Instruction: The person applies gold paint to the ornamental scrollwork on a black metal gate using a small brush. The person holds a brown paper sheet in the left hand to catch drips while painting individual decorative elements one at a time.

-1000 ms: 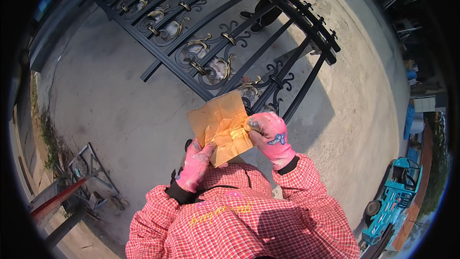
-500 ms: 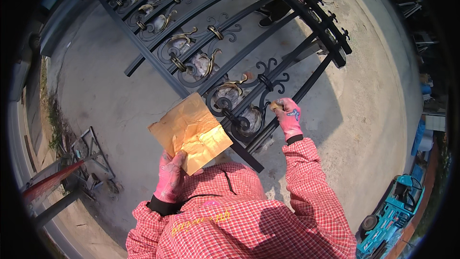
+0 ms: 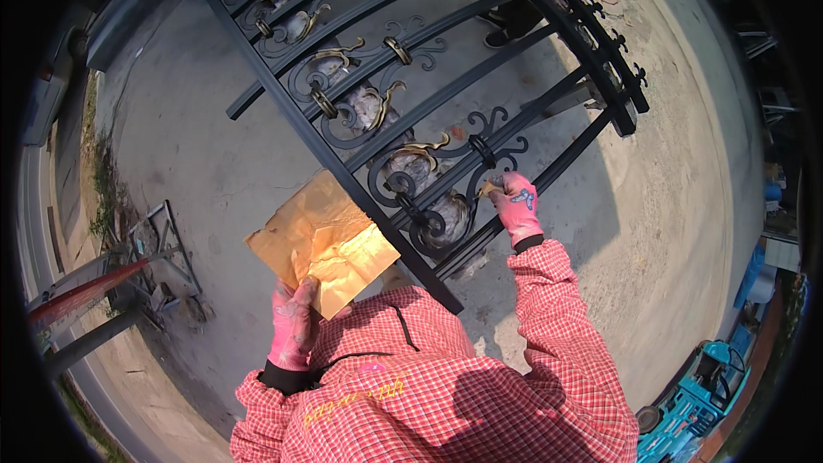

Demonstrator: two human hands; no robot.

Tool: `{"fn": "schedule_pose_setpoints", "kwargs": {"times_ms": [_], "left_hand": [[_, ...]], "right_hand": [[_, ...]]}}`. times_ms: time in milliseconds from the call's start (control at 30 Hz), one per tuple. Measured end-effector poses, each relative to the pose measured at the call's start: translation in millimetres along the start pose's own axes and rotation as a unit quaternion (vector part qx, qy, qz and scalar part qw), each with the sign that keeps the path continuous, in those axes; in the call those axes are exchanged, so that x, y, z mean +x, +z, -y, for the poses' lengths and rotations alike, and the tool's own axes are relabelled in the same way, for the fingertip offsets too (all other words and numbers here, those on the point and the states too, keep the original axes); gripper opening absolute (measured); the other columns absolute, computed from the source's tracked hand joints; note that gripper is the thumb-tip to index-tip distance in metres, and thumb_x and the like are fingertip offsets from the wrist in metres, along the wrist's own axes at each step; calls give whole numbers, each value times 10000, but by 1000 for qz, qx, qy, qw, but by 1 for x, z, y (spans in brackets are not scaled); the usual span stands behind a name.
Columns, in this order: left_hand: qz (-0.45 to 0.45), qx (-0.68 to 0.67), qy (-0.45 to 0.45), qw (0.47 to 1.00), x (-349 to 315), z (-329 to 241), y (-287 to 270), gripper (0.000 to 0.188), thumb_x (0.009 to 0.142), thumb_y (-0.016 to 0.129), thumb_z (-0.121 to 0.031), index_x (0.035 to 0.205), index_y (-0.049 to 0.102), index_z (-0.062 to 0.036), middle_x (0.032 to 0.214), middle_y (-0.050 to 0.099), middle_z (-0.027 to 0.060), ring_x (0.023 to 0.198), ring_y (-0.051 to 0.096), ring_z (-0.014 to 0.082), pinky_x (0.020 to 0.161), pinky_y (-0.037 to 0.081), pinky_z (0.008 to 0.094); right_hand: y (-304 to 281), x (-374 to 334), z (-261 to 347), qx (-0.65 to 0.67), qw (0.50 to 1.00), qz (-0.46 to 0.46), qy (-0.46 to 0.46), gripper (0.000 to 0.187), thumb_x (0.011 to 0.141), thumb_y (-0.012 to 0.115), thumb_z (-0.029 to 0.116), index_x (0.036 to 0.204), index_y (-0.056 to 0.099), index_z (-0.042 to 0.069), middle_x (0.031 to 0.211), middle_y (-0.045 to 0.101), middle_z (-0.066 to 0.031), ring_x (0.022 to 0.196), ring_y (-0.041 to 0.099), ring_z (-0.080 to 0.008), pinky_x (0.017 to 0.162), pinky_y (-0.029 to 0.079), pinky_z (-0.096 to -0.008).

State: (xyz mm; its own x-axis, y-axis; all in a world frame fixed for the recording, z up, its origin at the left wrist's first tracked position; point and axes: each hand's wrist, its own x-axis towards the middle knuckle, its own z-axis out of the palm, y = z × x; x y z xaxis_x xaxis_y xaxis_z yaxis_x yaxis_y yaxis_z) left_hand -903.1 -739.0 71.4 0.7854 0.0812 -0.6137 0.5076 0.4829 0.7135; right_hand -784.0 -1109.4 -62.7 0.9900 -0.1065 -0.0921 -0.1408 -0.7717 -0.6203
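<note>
My left hand [image 3: 293, 323], in a pink glove, is closed on the lower edge of a square piece of cardboard [image 3: 321, 249] smeared with shiny gold. The cardboard is held beside the bottom rail of a black wrought-iron railing panel [image 3: 296, 111]. My right hand [image 3: 518, 207], also gloved in pink, pinches a small yellowish wad [image 3: 489, 189], perhaps sponge, mostly hidden by the fingers. It is close by a black scroll [image 3: 472, 182] near the panel's near end; whether they touch, I cannot tell. Scrolls farther along carry gold on their leaf-shaped parts [image 3: 416, 148].
A person's dark shoes [image 3: 497, 37] are beyond the panel at the top. Wrapped or whitish lumps [image 3: 450, 213] lie beneath the scrolls. A metal frame [image 3: 171, 249] stands at left on the concrete floor [image 3: 197, 154]. A turquoise vehicle [image 3: 699, 394] is at lower right.
The view has shifted, so the panel appears a little farther right. My left hand and the cardboard have moved slightly left and down. My right hand stays by the same scroll.
</note>
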Motion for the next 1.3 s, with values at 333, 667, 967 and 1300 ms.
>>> {"fn": "schedule_pose_setpoints", "kwargs": {"times_ms": [333,667,967,1300], "left_hand": [[-3,9,-37,999,-1,-6,8,504,875,583,-201,1309,363,-69,1168,543,104,966,616,257,633,589,428],[-13,-12,1,1000,-4,-3,10,435,901,497,-110,1301,354,-17,1164,539,135,890,634,239,607,596,364],[-6,-11,-18,1000,-5,0,0,477,900,552,-181,1318,360,-52,1199,534,113,973,621,250,618,596,391],[5,-18,-15,1000,-12,-3,-1,512,893,562,-191,1325,343,-25,1197,535,122,988,619,246,688,596,367]], "right_hand": [[-6,7,-11,-60,998,-18,-20,252,658,660,76,904,671,21,845,643,-161,809,631,-322,719,502,-359],[-2,-9,-7,52,998,-23,-5,226,633,640,57,857,672,46,855,645,-150,840,612,-334,736,498,-382],[-4,-39,34,46,992,7,-121,174,653,664,40,827,660,50,836,641,-130,805,604,-330,725,491,-378],[17,-35,23,-103,970,78,-206,168,632,684,43,795,646,59,826,636,-118,812,594,-336,718,483,-392]]}}
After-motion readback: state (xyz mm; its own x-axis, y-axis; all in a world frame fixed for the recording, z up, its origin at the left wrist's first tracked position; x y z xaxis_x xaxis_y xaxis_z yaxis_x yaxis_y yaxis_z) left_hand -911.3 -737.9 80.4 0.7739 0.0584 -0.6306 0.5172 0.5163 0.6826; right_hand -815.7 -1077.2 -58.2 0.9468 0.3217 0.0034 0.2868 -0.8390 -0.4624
